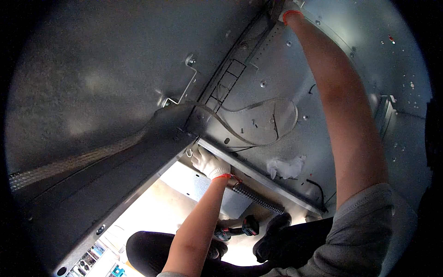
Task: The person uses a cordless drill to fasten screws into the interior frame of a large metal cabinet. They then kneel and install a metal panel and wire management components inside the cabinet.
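My left hand, in a white knit glove with a red cuff, is at the inner corner of a metal frame rail. Its fingers curl in by the corner beside a small white loop; what they hold is hidden. At the top edge of the head view, my right hand, gloved alike, reaches to the far end of the sheet-metal cabinet. The rim of the picture cuts off its fingers. A braided flat cable loops over the panel between my arms.
A black ladder-shaped bracket runs along the cabinet's inner corner. Loose screws, black ties and a crumpled clear plastic bag lie on the metal panel. Below the rail are a corrugated black hose and a cordless power tool near my feet.
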Tool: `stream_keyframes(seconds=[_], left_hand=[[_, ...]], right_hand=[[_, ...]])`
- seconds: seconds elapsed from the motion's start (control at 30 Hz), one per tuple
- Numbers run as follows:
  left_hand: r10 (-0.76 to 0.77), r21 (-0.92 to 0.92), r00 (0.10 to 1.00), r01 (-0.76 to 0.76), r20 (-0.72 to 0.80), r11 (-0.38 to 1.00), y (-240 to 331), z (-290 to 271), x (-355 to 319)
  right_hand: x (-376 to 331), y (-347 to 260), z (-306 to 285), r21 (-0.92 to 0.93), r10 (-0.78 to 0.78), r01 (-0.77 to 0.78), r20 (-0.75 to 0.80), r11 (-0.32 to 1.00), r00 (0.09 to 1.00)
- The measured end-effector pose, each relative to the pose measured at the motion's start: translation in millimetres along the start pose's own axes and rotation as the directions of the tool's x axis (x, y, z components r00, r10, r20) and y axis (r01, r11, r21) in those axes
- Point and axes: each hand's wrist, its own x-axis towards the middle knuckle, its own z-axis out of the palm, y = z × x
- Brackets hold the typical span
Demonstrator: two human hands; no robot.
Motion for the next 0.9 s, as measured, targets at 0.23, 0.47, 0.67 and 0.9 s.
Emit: stream_keyframes(seconds=[0.23, 0.47, 0.67, 0.9], left_hand=[[-0.011, 0.023, 1.000, 0.011, 0.006, 1.000, 2.7, -1.9, 1.4], [-0.013, -0.029, 0.998, 0.014, 0.062, 0.999, 2.3, -2.5, 0.0], [-0.006, 0.028, 0.999, 0.005, 0.049, 1.000, 2.8, -3.5, -0.9], [-0.034, -0.012, 0.998, 0.035, 0.052, 0.999, 1.7, -1.4, 1.2]], right_hand=[[-7.2, 8.0, 5.9, -0.002, 0.014, -0.014, -0.021, 1.000, 1.000], [-5.6, 16.4, 20.9, 0.003, 0.057, -0.057, -0.043, 0.998, 0.997], [-3.1, 20.6, 27.5, 0.006, 0.085, -0.085, -0.058, 0.996, 0.995], [-5.6, 24.6, 33.4, 0.003, 0.103, -0.103, -0.066, 0.995, 0.992]])
